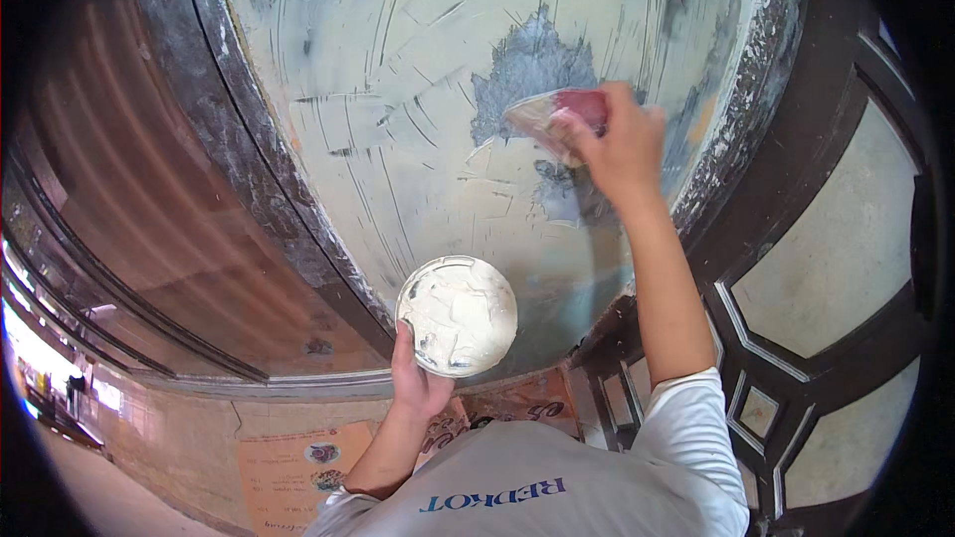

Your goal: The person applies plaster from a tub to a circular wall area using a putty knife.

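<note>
The head view shows the right hand (pixel 619 144) with fingers wrapped tight on a red-handled scraper (pixel 552 117), its blade on the pale wall (pixel 398 89) (by a grey patch). The left hand (pixel 418 383) grips a round plate (pixel 458 315) of white paste below.

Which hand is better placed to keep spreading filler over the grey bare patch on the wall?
The right hand: it grips the putty knife with the blade against the wall, beside the grey patch. The left hand is lower, holding the round plate of white filler.
</note>
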`<control>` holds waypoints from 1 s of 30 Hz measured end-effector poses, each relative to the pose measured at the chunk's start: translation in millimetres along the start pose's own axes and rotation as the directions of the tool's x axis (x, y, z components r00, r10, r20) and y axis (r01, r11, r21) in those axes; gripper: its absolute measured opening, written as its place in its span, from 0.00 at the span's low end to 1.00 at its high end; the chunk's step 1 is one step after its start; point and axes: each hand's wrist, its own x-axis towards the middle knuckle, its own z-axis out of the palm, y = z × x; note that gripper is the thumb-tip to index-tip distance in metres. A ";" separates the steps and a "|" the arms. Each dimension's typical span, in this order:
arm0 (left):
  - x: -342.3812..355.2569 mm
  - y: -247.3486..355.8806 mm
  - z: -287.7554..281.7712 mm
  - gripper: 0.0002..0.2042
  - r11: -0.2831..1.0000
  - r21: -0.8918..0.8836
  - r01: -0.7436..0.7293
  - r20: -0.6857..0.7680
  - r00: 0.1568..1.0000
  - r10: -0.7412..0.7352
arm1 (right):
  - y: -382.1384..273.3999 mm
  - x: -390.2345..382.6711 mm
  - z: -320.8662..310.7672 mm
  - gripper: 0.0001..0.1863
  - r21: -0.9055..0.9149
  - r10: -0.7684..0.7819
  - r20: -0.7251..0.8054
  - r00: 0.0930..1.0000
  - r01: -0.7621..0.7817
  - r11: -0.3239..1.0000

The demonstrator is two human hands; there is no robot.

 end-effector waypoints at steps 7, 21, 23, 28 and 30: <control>-6.7 6.4 -1.0 0.31 0.998 -0.005 -0.066 -0.047 0.997 0.066 | -9.0 -9.7 22.4 0.21 -0.018 -0.334 0.158 0.929 0.341 0.940; -11.4 11.0 -0.5 0.32 0.993 0.074 -0.096 -0.052 0.994 0.100 | -19.4 35.8 -3.1 0.21 -0.082 -0.195 -0.157 0.968 0.184 0.979; -11.0 11.4 -0.1 0.32 0.992 0.070 -0.104 -0.054 0.993 0.108 | -26.2 34.3 -6.6 0.21 -0.020 -0.178 -0.147 0.973 0.177 0.984; -9.2 12.5 1.5 0.32 0.993 0.065 -0.102 -0.041 0.994 0.105 | -28.8 -17.2 29.4 0.20 0.061 -0.501 0.269 0.823 0.504 0.862; -8.4 13.2 0.6 0.32 0.996 0.041 -0.079 -0.031 0.996 0.080 | -12.8 9.7 14.9 0.19 -0.070 -0.282 0.125 0.951 0.292 0.954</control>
